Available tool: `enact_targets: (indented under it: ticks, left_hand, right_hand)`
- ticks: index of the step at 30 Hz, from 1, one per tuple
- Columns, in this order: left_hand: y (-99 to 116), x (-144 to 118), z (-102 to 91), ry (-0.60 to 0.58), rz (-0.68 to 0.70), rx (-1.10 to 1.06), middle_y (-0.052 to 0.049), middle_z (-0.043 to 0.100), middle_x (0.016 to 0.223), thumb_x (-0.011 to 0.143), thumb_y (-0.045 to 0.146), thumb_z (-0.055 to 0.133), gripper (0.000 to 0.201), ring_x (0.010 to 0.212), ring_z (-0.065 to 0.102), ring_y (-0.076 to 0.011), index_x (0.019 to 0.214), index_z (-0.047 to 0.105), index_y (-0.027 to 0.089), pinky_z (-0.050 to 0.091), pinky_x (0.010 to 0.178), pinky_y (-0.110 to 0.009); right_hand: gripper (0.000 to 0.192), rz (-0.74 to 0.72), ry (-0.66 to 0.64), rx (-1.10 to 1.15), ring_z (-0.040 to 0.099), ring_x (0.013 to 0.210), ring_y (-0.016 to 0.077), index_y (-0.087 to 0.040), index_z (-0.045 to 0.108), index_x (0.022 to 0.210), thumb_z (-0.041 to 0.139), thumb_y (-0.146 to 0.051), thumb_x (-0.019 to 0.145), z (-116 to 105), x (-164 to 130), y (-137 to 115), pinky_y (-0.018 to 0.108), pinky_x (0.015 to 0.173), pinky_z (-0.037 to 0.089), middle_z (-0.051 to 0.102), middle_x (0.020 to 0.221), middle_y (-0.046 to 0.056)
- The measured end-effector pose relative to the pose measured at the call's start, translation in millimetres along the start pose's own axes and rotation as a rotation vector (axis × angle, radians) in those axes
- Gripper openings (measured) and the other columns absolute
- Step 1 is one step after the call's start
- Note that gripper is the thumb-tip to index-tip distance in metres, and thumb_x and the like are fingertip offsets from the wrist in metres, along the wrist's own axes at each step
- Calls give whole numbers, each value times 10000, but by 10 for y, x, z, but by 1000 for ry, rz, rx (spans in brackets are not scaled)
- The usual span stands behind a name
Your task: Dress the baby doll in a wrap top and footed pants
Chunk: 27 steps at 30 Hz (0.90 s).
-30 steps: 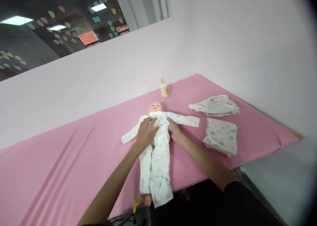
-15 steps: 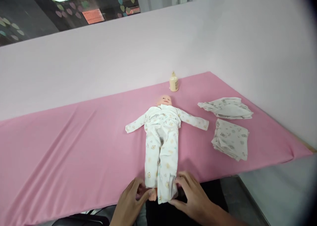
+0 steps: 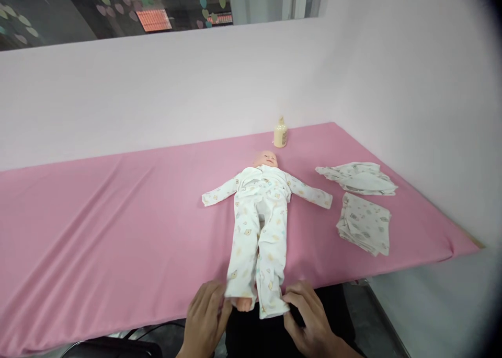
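A baby doll [image 3: 268,160] lies on its back, arms spread, in a white printed long-sleeved top [image 3: 259,177]. White patterned trousers [image 3: 271,245] cover its legs, which reach past the table's near edge. My left hand [image 3: 206,315] is closed at the outer side of the left-hand cuff, pinching its hem. Under that cuff a bare foot [image 3: 244,304] shows. My right hand [image 3: 308,316] pinches the outer corner of the right-hand cuff between thumb and fingers. That cuff hangs lower, and the foot inside it is hidden.
A pink cloth [image 3: 129,232] covers the table. Behind the doll's head stands a cream pump bottle [image 3: 280,134]. To the right lie a loosely bunched white cloth [image 3: 358,178] and a folded patterned stack [image 3: 364,223]. A white wall [image 3: 164,91] rises behind.
My left hand has moved from the bare foot to the cuff beside it. The right-hand cuff is spread outward by my right hand. The view has shifted slightly.
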<state>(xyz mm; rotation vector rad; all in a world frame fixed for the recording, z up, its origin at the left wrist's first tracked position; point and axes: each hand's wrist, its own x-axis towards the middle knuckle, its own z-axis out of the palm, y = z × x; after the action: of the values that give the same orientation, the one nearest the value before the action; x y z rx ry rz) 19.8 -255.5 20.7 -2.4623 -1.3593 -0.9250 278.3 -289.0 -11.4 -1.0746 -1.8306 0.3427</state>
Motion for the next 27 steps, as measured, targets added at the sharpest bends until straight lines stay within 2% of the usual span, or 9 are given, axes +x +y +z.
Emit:
enact_targets:
  ticks: [2,4,7,12,17,20,22,24,27]
  left_hand:
    - [21,-140,-32,85,-61,-25,-87,677,865,882,96,496,180,798,662,-199,1018,558,197,551,715,-320]
    - [56,-267,-56,82,-53,-39,-78,690,867,868,104,501,191,796,672,-202,1006,568,218,557,723,-327]
    - [106,-338,-83,-32,-8,-15,-55,710,879,860,141,505,186,806,685,-208,980,599,246,559,750,-339]
    - [67,-217,-109,-167,-71,75,-56,701,893,875,182,480,181,826,677,-216,912,646,244,549,760,-361]
    - [-77,-201,-96,-220,-77,50,-69,723,1040,863,231,518,267,943,688,-242,1081,671,256,568,823,-390]
    - [-202,-182,-226,-338,-86,-85,-59,706,1172,855,268,570,387,1045,681,-234,1238,623,279,591,853,-358]
    - [-311,-70,-363,-478,-109,-272,-45,668,1268,874,302,577,465,1098,668,-210,1338,557,312,596,850,-303]
    - [-436,167,-437,-593,-247,-450,-39,619,1346,930,324,506,468,1133,653,-196,1397,500,346,589,855,-287]
    - [-645,738,-244,-508,-520,-623,-71,601,1359,963,402,458,399,1166,627,-221,1333,568,302,543,944,-349]
  right_hand:
    - [295,39,28,-29,568,754,206,-212,533,1021,480,-21,803,8,-6,11,362,648,491,603,856,67]
    - [285,59,29,-56,577,753,207,-214,540,1011,483,-29,802,7,-2,17,360,646,501,606,855,67]
    - [284,30,-21,-74,590,773,214,-211,548,1011,498,-39,791,-24,18,5,368,662,510,613,881,77]
    - [274,-135,-165,-129,583,740,204,-216,570,970,513,-44,765,-95,77,-44,354,642,496,631,845,69]
    - [145,-231,-282,-171,608,752,195,-222,587,873,582,-99,795,-171,139,-85,345,676,514,648,814,51]
    - [104,-219,-383,-57,620,789,182,-240,594,888,640,-168,829,-326,234,-42,335,714,528,666,850,34]
    - [96,-121,-383,9,622,828,173,-251,594,930,606,-174,874,-461,365,60,326,741,531,671,889,32]
    - [115,7,-265,11,624,862,180,-253,602,965,536,-170,920,-566,593,218,329,753,527,665,906,42]
    - [162,116,-93,-80,612,858,212,-231,631,942,472,-257,964,-558,1175,459,362,758,500,657,917,72]
